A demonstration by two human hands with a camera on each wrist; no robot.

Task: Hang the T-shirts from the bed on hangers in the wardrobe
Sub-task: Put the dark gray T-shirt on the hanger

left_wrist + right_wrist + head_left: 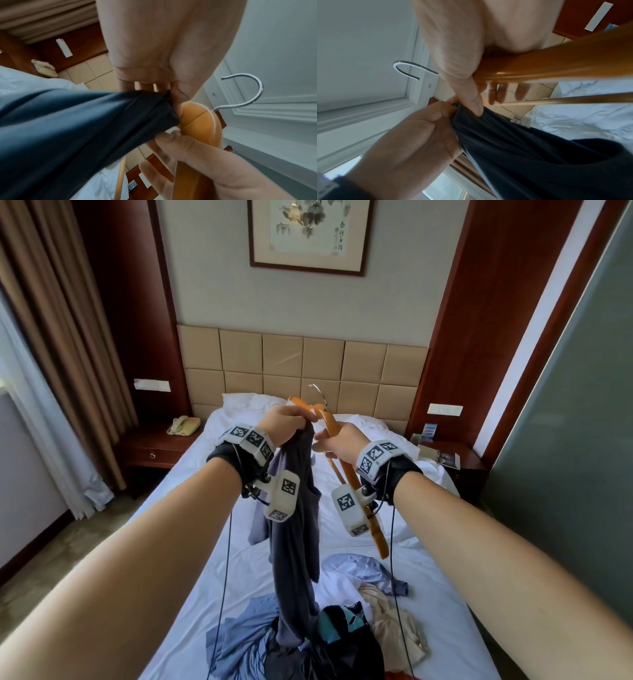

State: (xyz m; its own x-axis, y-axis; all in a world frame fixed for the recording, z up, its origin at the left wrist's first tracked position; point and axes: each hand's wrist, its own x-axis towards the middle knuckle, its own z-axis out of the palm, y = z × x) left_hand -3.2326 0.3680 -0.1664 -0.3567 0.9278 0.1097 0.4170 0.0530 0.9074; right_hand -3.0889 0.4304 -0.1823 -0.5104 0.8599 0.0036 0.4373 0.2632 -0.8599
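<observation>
Dark T-shirt (294, 529) is hanging from the left hand (286, 421), fingers (145, 86) curling tight round its bunched top edge, raised above the bed (346, 529). Right hand (337, 441) is gripping the wooden hanger (375, 529) by one arm, thumb (471, 97) pressing the shirt edge just beside the left fingers. Hanger's metal hook (247, 92) is pointing up beyond both hands. Below the hands, a pile of clothes (342, 621) is lying on the bed. Phone (183, 425) is sitting far left of the fingers.
</observation>
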